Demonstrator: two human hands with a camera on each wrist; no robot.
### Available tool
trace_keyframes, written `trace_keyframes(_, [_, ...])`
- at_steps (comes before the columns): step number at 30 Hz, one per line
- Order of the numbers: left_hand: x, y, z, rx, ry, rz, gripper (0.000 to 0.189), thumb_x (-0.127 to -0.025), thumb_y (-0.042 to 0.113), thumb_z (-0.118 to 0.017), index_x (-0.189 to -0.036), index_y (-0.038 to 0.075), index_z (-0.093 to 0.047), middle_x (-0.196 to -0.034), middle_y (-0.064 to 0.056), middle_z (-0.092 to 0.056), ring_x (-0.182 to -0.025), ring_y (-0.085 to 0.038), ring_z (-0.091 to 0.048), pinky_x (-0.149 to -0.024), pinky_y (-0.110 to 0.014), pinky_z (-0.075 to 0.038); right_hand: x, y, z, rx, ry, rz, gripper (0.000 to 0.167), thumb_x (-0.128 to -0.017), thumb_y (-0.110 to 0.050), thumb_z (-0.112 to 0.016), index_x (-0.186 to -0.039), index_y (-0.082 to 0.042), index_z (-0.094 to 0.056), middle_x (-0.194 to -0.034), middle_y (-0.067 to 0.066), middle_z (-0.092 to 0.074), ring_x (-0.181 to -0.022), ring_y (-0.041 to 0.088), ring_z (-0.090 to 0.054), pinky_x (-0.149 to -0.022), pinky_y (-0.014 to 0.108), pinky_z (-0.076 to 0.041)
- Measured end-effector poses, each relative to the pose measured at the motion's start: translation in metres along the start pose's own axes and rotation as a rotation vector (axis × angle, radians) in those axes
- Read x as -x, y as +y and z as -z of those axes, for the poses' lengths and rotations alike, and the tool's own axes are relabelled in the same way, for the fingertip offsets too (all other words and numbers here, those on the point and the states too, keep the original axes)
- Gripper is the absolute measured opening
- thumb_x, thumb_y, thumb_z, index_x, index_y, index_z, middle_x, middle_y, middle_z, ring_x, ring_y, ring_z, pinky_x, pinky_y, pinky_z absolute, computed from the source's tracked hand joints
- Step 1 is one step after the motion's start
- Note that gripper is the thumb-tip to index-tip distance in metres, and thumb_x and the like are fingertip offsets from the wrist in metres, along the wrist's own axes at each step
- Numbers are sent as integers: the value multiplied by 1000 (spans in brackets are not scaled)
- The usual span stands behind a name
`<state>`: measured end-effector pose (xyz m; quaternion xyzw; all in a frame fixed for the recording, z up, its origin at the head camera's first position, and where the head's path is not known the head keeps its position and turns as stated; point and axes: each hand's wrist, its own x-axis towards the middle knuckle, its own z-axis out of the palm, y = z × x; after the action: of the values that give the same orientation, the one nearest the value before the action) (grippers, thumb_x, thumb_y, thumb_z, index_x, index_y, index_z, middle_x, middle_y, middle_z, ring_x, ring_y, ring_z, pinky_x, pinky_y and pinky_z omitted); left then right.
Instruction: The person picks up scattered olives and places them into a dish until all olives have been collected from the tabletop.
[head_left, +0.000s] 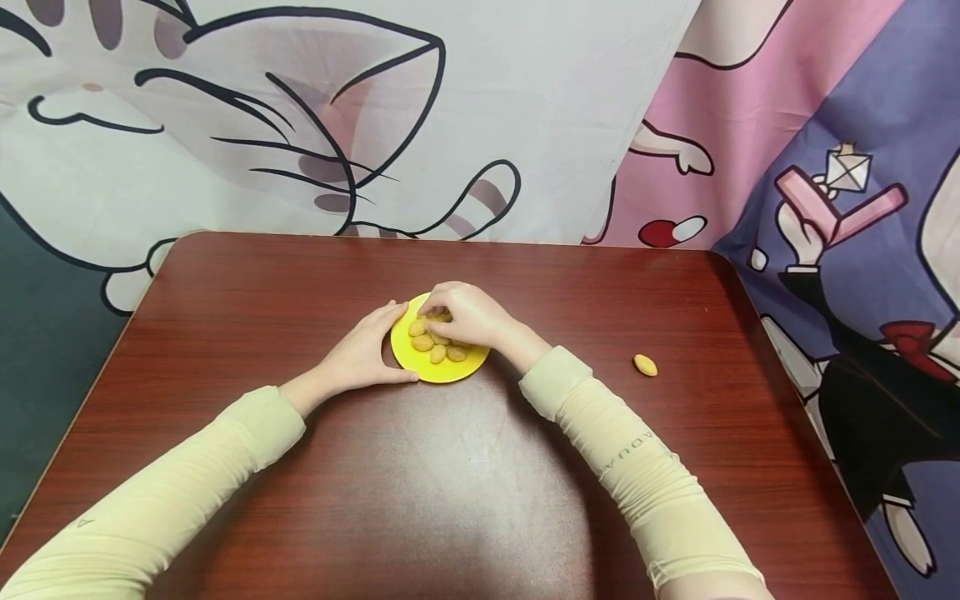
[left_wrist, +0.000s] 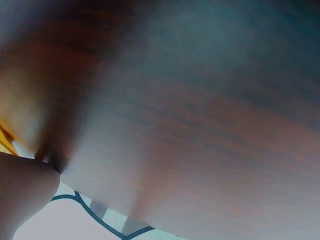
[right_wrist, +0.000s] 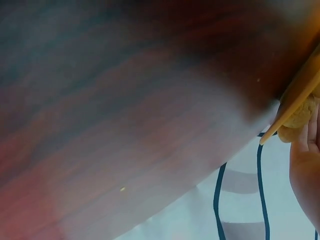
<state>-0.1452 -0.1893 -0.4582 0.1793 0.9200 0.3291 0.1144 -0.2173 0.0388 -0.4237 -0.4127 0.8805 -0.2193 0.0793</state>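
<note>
A round yellow plate [head_left: 405, 354] on the table holds several tan, almond-shaped nuts [head_left: 422, 342]. My left hand [head_left: 360, 346] lies at the plate's left edge, thumb and fingers spread apart, their tips touching the rim. Over the pile is my right hand [head_left: 472, 315], its fingers and thumb bent down among the nuts; I cannot tell whether they pinch one. In the right wrist view, nuts [right_wrist: 298, 115] sit close beside the right hand's fingers [right_wrist: 312, 125]. One more nut [head_left: 645, 365] lies alone on the tabletop to the right.
The red-brown wooden table [head_left: 337, 500] has rounded back corners and a light glare near its middle. Behind it hangs a white cloth [head_left: 570, 108] with a cartoon cat; a pink and blue printed cloth [head_left: 757, 167] hangs along the right side.
</note>
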Motion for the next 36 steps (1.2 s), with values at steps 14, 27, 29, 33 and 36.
trace_keyframes(14, [-2,2,0,-10,-6,9,117,-79,39,-93,-166,-1,-26,-174,-23,-27,-165,-40,-19,-132,-61,-23,36,12,24,-106,220,-7,17,-96,-10,-77,-112,-6,-81,-105,7,-76,-101,24,-68,-92,39,-57])
trace_keyframes(27, [0,2,-1,-9,4,7,117,-78,41,-93,-165,-2,-28,-173,-24,-28,-164,-42,-20,-131,-62,-24,86,23,41,-179,403,-30,20,-91,-3,-81,-111,-5,-81,-105,9,-78,-100,24,-71,-95,40,-60])
trace_keyframes(29, [0,2,-1,-7,4,7,116,-78,41,-93,-165,-2,-28,-173,-24,-28,-164,-41,-20,-131,-62,-24,93,24,44,-176,431,-26,21,-90,-3,-82,-111,-5,-81,-105,10,-78,-99,25,-71,-94,40,-59])
trace_keyframes(33, [0,2,-1,-4,3,7,116,-78,40,-93,-165,-2,-28,-173,-24,-28,-164,-41,-20,-131,-62,-24,106,27,49,-172,480,-26,22,-89,-2,-83,-110,-4,-81,-104,10,-78,-97,25,-70,-92,36,-58])
trace_keyframes(36, [0,2,-1,-4,4,7,116,-78,40,-93,-165,-2,-28,-173,-24,-29,-164,-41,-20,-131,-62,-24,117,31,54,-168,511,-38,23,-87,0,-84,-109,-4,-81,-103,9,-78,-96,23,-70,-91,26,-57])
